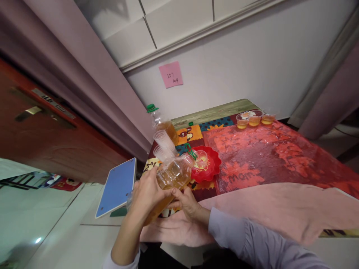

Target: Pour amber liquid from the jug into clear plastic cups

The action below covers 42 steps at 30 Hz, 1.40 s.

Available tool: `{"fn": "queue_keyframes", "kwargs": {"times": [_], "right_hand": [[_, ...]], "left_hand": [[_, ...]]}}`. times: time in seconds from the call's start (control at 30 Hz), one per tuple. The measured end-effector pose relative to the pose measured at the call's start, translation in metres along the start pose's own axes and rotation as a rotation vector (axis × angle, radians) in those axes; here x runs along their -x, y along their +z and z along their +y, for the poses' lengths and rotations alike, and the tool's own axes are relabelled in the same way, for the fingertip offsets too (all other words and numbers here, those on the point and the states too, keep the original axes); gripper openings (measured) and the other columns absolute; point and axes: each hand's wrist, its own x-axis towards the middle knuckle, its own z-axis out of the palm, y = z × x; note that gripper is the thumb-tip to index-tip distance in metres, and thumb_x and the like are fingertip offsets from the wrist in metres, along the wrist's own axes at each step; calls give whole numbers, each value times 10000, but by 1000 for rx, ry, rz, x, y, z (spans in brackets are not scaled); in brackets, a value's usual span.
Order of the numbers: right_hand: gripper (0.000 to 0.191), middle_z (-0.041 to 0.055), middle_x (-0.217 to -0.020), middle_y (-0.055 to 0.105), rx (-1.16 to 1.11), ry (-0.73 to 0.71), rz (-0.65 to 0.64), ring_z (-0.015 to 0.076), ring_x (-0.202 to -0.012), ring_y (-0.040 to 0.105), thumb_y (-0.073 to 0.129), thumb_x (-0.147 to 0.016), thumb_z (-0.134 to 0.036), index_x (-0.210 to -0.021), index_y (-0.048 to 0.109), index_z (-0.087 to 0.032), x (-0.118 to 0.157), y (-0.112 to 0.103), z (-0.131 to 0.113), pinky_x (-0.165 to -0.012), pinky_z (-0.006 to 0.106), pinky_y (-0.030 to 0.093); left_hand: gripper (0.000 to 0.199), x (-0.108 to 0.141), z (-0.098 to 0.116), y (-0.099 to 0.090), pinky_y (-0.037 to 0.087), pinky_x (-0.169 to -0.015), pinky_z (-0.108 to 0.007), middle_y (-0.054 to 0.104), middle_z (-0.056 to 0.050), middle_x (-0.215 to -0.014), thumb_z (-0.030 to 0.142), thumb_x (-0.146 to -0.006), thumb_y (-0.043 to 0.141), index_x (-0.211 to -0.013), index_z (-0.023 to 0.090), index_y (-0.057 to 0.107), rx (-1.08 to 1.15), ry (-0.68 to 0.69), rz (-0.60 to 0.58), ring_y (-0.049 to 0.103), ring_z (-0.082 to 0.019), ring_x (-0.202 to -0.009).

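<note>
White wall behind the desk; patterned cover on top, pink cloth along the near edge. Tilted bottle, amber liquid inside, is above the near-left part. Left hand clasps its body from the left; right hand grips from the right, fingers curled against it. Two-handed hold presumably to bear the weight and control the tilt. Neck points toward the red dish, which holds a clear round container; dish likely catches drips. Flow: cannot tell. Capped bottle upright near the far-left corner, stacked cups just nearer, probably within easy reach. Filled cups grouped by the far-right corner, presumably out of the way.
</note>
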Motion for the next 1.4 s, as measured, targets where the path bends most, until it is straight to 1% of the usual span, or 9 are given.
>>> {"fn": "queue_keyframes", "kwargs": {"times": [0.2, 0.4, 0.5, 0.63, 0.77, 0.93, 1.13, 1.27, 1.4], "right_hand": [[792, 103, -1217, 755, -15, -8, 7, 243, -968, 777, 907, -688, -685, -1273, 640, -222, 0, 0, 0, -683, 332, 671], [780, 111, -1199, 759, 11, 6, -14, 254, -967, 779, 888, -710, -699, -1265, 641, -209, 2, -1, -1, -698, 350, 670], [780, 109, -1187, 760, 19, 9, -15, 252, -959, 781, 880, -715, -708, -1258, 639, -202, 2, -1, -2, -705, 350, 668], [810, 118, -1217, 759, 17, 1, -5, 256, -965, 781, 877, -706, -720, -1283, 637, -205, 3, 0, -3, -697, 349, 665], [809, 114, -1196, 761, 15, -2, -3, 255, -947, 781, 883, -702, -716, -1280, 637, -205, 2, -1, -3, -705, 364, 670], [783, 111, -1179, 757, 11, -8, -14, 263, -953, 778, 878, -717, -712, -1268, 636, -211, 0, -2, -1, -709, 380, 671], [782, 119, -1220, 751, 10, -7, -9, 268, -985, 779, 873, -724, -709, -1279, 630, -215, 0, -2, 0, -707, 368, 669], [798, 133, -1284, 742, 18, -16, -18, 281, -1009, 784, 860, -741, -708, -1325, 610, -224, 2, -1, -2, -727, 388, 675], [818, 129, -1296, 739, 6, -13, -7, 286, -1023, 785, 871, -718, -713, -1322, 607, -230, 3, 0, -3, -716, 381, 678]], "left_hand": [[790, 1, 2, -2, 528, -990, -452, 710, -172, -1362, 498, -710, 817, -1393, 193, 562, -7, -5, -14, 685, -381, -1261], [749, 1, 5, -3, 525, -986, -447, 724, -154, -1350, 460, -711, 825, -1374, 216, 576, -2, -10, -8, 692, -368, -1240], [725, 2, 7, -6, 525, -969, -433, 724, -156, -1346, 452, -714, 825, -1353, 208, 585, -6, -15, -24, 691, -366, -1238], [743, 1, 11, -9, 523, -966, -423, 713, -163, -1366, 464, -715, 825, -1366, 197, 584, -12, -36, -46, 686, -369, -1248], [780, 0, 11, -8, 517, -981, -411, 703, -161, -1394, 458, -712, 836, -1402, 205, 576, -12, -33, -33, 680, -360, -1268], [788, 0, 10, -8, 524, -968, -418, 718, -153, -1374, 438, -703, 847, -1411, 217, 581, 4, -16, -19, 689, -359, -1248], [766, 0, 13, -10, 529, -973, -428, 713, -164, -1373, 442, -709, 834, -1391, 199, 585, -6, -27, -39, 684, -372, -1264], [759, 0, 13, -10, 534, -971, -432, 732, -150, -1330, 445, -699, 840, -1375, 204, 594, -5, -21, -27, 701, -371, -1237], [726, 1, 11, -9, 536, -958, -426, 727, -150, -1331, 462, -711, 833, -1350, 209, 599, -18, -20, -31, 702, -371, -1234]]}}
